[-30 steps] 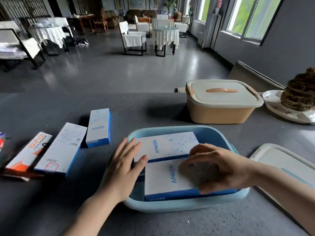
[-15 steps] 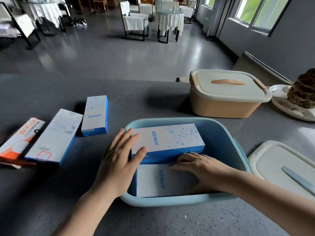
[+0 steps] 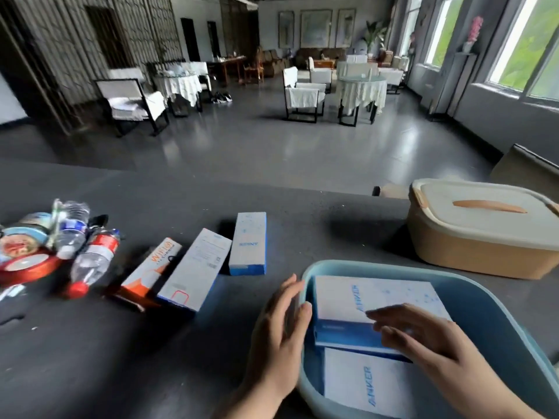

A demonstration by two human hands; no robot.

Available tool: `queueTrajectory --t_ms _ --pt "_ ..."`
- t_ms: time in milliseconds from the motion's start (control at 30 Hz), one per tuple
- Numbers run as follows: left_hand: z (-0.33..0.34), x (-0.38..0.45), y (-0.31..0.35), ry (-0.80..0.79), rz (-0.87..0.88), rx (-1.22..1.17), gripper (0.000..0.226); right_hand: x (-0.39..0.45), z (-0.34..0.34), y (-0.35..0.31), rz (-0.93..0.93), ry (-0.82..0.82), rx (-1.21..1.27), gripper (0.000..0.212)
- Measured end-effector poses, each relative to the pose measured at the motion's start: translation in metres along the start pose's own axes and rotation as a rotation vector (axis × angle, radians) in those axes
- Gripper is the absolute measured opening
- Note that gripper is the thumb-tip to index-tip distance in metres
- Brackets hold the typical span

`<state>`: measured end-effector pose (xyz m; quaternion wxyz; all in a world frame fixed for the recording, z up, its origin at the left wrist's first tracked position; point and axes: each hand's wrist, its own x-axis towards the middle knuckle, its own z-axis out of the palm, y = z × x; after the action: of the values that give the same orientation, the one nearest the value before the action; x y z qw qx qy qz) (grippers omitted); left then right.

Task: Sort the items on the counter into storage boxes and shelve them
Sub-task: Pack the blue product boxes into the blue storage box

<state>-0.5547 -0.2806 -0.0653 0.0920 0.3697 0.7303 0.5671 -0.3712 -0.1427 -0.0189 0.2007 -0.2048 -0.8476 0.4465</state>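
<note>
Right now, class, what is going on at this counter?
A person is packing boxed electronics into a blue storage bin. Their right hand rests on the upper of two white Anker boxes inside it, while the left hand is at the bin's left rim. Three more boxes and some bottles wait on the counter; a tan lidded bin sits closed.
</note>
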Motion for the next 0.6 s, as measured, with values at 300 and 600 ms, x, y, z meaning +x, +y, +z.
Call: queueTrajectory --t_ms 300,600 --pt "-0.105 0.071 -0.090 0.276 -0.141 0.486 0.053 0.141 0.095 -0.068 -0.055 -0.193 -0.142 0.017" --pt "-0.112 0.125 -0.142 -0.101 -0.253 1.069 0.100 0.290 0.203 -0.025 0.431 -0.012 -0.391 0.068"
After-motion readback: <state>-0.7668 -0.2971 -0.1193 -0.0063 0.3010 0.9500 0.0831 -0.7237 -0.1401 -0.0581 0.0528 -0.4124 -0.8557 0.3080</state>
